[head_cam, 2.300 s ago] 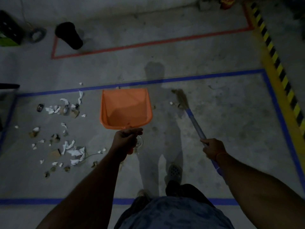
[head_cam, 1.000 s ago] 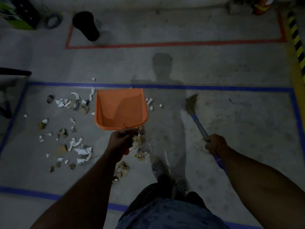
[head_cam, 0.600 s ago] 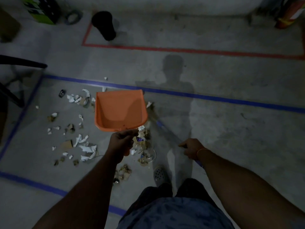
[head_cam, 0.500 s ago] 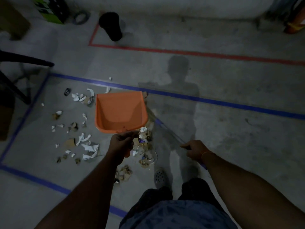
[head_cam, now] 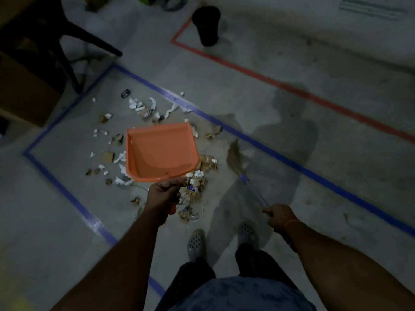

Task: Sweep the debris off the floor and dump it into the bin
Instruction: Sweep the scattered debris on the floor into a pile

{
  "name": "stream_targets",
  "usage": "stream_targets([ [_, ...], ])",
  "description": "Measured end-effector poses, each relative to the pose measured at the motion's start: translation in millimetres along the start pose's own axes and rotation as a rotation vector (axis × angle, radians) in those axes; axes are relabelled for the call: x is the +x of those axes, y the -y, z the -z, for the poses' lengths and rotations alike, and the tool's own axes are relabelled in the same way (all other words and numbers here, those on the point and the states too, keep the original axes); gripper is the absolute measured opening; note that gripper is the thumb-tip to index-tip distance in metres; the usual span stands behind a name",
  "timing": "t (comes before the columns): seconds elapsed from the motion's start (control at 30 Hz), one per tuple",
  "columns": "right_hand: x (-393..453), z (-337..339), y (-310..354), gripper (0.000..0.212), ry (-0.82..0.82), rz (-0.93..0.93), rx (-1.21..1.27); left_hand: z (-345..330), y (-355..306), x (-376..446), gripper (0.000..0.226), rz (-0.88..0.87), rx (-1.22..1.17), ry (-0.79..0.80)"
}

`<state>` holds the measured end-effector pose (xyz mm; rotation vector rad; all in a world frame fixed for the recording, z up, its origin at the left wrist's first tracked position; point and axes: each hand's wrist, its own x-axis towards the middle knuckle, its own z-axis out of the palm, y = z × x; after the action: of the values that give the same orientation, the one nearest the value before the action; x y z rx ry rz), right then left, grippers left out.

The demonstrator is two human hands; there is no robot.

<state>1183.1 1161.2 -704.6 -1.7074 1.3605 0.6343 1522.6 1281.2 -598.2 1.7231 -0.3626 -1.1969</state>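
Observation:
My left hand (head_cam: pixel 164 195) grips the handle of an orange dustpan (head_cam: pixel 160 152), held above the floor with nothing in its tray. My right hand (head_cam: pixel 278 216) grips the blue handle of a broom (head_cam: pixel 238 159), whose bristles touch the floor right of the dustpan. Debris (head_cam: pixel 125 133) of white paper scraps and brown cardboard bits lies scattered left of and behind the dustpan. A denser pile of debris (head_cam: pixel 197 189) lies between the dustpan and my feet. A black bin (head_cam: pixel 206 24) stands far back inside a red-taped area.
Blue tape (head_cam: pixel 292 164) outlines the floor zone holding the debris. Red tape (head_cam: pixel 280 85) marks a farther zone. A dark chair or table frame (head_cam: pixel 67 46) and a cardboard box (head_cam: pixel 24 90) stand at the left. My feet in perforated clogs (head_cam: pixel 196 242) are near the pile.
The view has turned left, so the bin and tapes shifted right. The broom swung from beside the dustpan out to the right. More debris now shows beneath the dustpan.

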Motion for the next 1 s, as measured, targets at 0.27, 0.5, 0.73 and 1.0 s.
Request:
stream_targets([
  [0.27, 10, 5, 34, 0.05, 0.037, 0.168, 0.007, 15, 34, -49, 0.028, 0.032, -0.067, -0.193],
  [0.5, -21, -23, 53, 0.055, -0.03, 0.29, -0.001, 42, 61, -101, 0.036, -0.023, -0.103, -0.251],
  [0.73, -70, -110, 97, 0.054, -0.036, 0.353, -0.077, 109, 103, -188, 0.034, -0.072, -0.183, -0.297],
  [1.0, -137, -236, 175, 0.052, 0.036, 0.411, 0.077, 224, 181, -320, 0.031, -0.095, -0.214, -0.403],
])
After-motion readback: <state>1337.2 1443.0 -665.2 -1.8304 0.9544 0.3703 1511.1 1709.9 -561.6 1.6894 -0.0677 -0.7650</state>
